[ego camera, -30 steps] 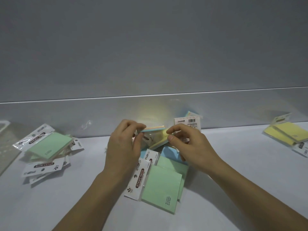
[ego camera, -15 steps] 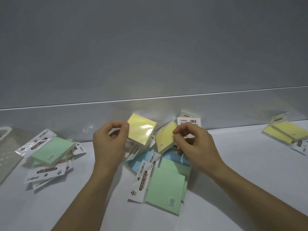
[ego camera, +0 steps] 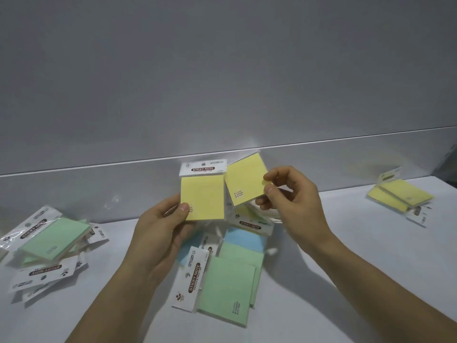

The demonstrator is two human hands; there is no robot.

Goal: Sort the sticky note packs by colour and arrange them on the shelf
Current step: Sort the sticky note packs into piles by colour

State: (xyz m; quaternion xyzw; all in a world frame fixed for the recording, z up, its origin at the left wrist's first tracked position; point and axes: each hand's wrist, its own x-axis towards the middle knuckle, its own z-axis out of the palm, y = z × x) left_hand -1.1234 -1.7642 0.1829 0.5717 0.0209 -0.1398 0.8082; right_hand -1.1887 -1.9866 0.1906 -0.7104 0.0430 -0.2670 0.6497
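From the head view, the left hand (ego camera: 160, 233) pinches one yellow pack (ego camera: 202, 198) at its lower corner; the right hand (ego camera: 291, 196) pinches a second yellow pack (ego camera: 244, 178) by its side edge (both probably light, stiff, slippery in film). Green packs (ego camera: 226, 288) lie below them.

You hold two yellow packs (ego camera: 202, 198) (ego camera: 244, 179) upright above the mixed pile: green packs (ego camera: 226, 288) over blue (ego camera: 243, 240). Green stack (ego camera: 53, 237) lies left, yellow stack (ego camera: 400, 196) far right.
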